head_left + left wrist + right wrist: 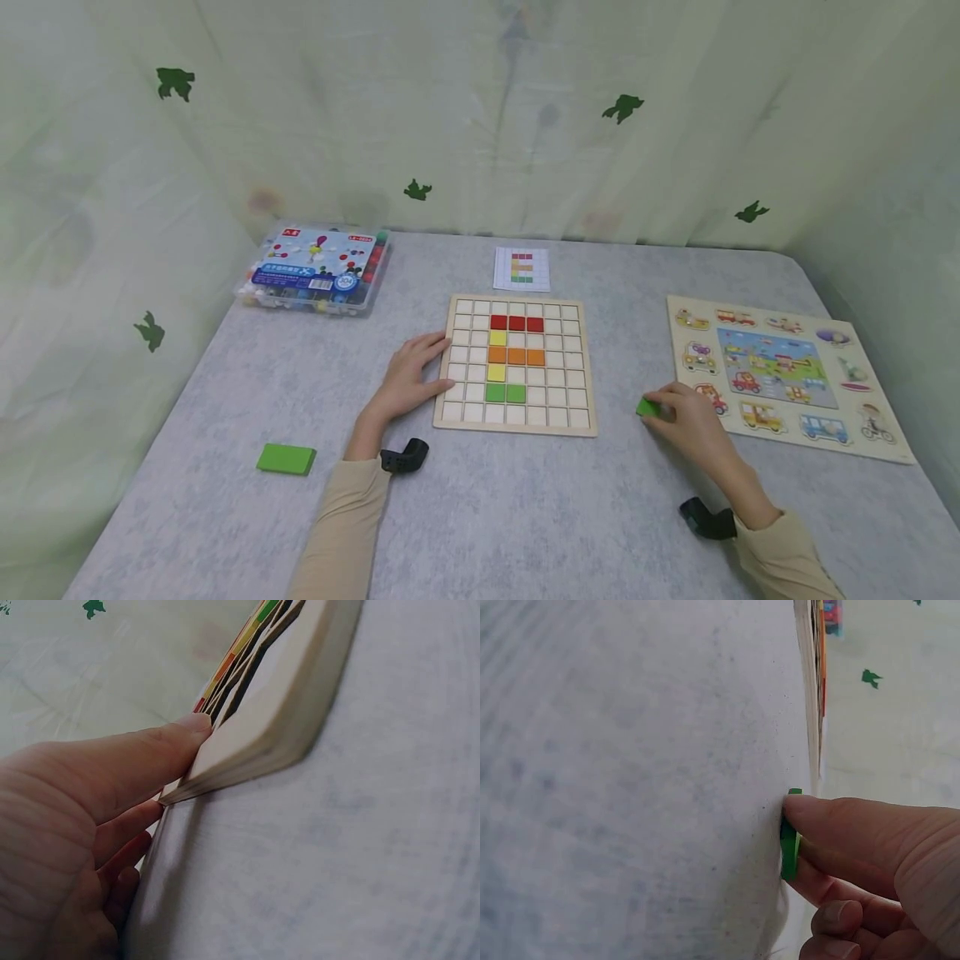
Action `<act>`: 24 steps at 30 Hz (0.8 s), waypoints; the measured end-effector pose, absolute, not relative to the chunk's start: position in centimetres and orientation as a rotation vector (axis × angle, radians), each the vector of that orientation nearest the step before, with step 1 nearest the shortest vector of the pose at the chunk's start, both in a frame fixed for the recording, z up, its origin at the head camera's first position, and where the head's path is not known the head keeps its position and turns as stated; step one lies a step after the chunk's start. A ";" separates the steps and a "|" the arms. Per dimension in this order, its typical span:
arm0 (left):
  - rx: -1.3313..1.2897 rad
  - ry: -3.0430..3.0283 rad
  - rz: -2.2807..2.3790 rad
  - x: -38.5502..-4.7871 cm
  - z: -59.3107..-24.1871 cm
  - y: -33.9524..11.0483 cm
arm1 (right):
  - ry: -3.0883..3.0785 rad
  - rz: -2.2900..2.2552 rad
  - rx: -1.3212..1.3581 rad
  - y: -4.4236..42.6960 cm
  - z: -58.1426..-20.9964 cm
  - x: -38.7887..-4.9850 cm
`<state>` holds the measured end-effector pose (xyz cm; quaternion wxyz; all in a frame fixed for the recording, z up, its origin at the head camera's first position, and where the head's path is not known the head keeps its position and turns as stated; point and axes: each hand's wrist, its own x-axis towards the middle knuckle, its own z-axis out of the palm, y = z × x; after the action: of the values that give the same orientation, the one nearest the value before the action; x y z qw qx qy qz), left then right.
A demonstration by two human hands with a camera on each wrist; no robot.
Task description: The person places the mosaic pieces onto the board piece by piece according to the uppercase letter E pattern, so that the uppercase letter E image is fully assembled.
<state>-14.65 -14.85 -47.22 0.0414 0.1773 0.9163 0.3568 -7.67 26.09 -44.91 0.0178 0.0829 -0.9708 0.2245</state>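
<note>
In the head view, a wooden grid board (555, 432) lies mid-table. Red, yellow, orange and green square tiles fill some cells, among them two green tiles (506, 392) in the lowest coloured row. My left hand (408, 377) rests at the board's left edge with fingers fairly straight; the left wrist view puts its thumb (169, 742) on the frame's rim. Right of the board, my right hand (693, 421) pinches a small green tile (790, 844) between thumb and fingers, at or just over the table; contact with the tabletop is hard to tell.
A card with a coloured grid pattern (522, 269) lies behind the board. At the back left is a clear box of coloured parts (315, 271). A green block (286, 459) lies front left. A picture puzzle board (780, 375) sits at the right, beside my right hand.
</note>
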 end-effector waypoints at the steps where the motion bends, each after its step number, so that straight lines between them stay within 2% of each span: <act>1: 0.542 2.807 1.091 -14.7 -47.2 -14.9 | -3.020 0.698 0.258 26.0 -44.9 -7.7; 24: 0.583 2.831 1.065 -14.7 -47.3 -15.0 | -2.966 0.754 0.534 21.0 -44.3 -9.7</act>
<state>-14.65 -14.96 -47.30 0.0307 0.1893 0.9186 0.3455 -9.67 20.95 -44.25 0.0175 0.1719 -0.9546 0.2426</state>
